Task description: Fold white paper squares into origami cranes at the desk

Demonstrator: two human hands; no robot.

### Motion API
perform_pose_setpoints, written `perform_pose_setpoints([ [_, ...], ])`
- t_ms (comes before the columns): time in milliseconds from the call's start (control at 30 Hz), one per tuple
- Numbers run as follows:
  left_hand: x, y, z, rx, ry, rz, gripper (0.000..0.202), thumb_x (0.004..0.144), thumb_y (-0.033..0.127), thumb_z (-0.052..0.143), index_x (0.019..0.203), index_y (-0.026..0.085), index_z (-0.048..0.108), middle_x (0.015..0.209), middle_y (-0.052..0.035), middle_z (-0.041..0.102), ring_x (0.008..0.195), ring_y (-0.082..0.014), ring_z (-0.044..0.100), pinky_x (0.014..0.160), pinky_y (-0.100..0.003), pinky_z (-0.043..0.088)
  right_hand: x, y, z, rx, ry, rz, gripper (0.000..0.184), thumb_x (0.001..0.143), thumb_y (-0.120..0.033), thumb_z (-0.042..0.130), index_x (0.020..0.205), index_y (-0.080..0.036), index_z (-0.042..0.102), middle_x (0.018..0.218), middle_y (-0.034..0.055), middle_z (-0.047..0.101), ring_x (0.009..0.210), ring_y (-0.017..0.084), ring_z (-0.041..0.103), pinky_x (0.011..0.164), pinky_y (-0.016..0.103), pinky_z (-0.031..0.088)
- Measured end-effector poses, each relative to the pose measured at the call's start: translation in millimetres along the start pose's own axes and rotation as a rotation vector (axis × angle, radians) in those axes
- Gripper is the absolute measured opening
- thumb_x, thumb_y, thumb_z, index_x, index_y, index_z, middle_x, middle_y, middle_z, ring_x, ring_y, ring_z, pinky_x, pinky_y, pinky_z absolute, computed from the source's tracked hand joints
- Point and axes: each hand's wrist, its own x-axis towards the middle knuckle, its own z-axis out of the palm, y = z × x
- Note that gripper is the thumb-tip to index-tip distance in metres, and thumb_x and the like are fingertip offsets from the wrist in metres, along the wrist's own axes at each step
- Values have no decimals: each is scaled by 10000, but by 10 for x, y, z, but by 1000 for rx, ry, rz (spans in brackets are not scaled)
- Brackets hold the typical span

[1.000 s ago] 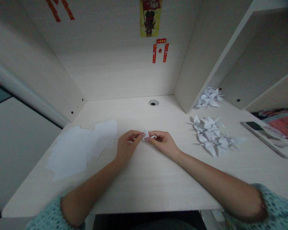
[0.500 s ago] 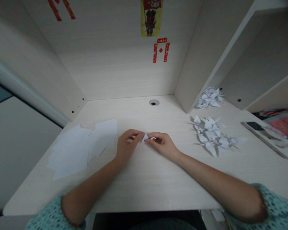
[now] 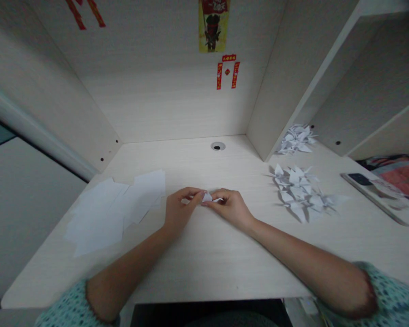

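A small folded piece of white paper [image 3: 207, 197] sits between my two hands near the middle of the pale wooden desk [image 3: 204, 263]. My left hand [image 3: 180, 211] pinches its left side with thumb and fingers curled. On the other side my right hand [image 3: 229, 207] pinches the paper too, fingers closed. Both hands rest low on the desk surface, fingertips almost touching. Most of the paper is hidden by the fingers.
Loose white paper sheets [image 3: 114, 210] lie at the left. A pile of folded white paper cranes [image 3: 301, 193] lies at the right, another pile [image 3: 297, 138] on the shelf behind. A phone on a book [image 3: 378, 193] lies far right. A cable hole [image 3: 218, 146] is at the back.
The paper's raised point has been pressed lower between the fingertips. Both hands have sunk slightly toward the desk and stayed pinched on it.
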Motion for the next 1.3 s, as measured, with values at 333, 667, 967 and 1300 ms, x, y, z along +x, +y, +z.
perform_pose_setpoints([
  [333,153,-217,-38,-202,142,-108,287,778,433,576,850,170,668,798,-49,707,758,-158,641,642,-243,458,68,106,-1,148,41,178,329,635,-493,715,716,-176,741,613,12,665,501,126,506,464,244,337],
  [667,60,-137,32,-211,-90,-107,243,739,370,656,908,209,726,958,-56,725,860,-195,654,749,-288,488,23,4,-13,102,36,103,277,661,-464,713,666,-187,720,663,31,677,577,147,531,528,261,370],
  [967,57,-122,33,-250,-23,-160,188,701,356,688,761,187,744,825,-47,741,797,-196,666,776,-306,492,32,15,-26,25,15,84,336,676,-518,677,684,-187,735,560,-10,602,501,110,453,483,238,301],
  [1300,26,-57,54,-271,72,-163,166,691,330,681,742,185,744,816,-50,745,799,-200,666,765,-309,491,51,54,-10,102,44,141,328,691,-491,676,727,-171,741,622,13,660,513,120,496,471,229,308],
])
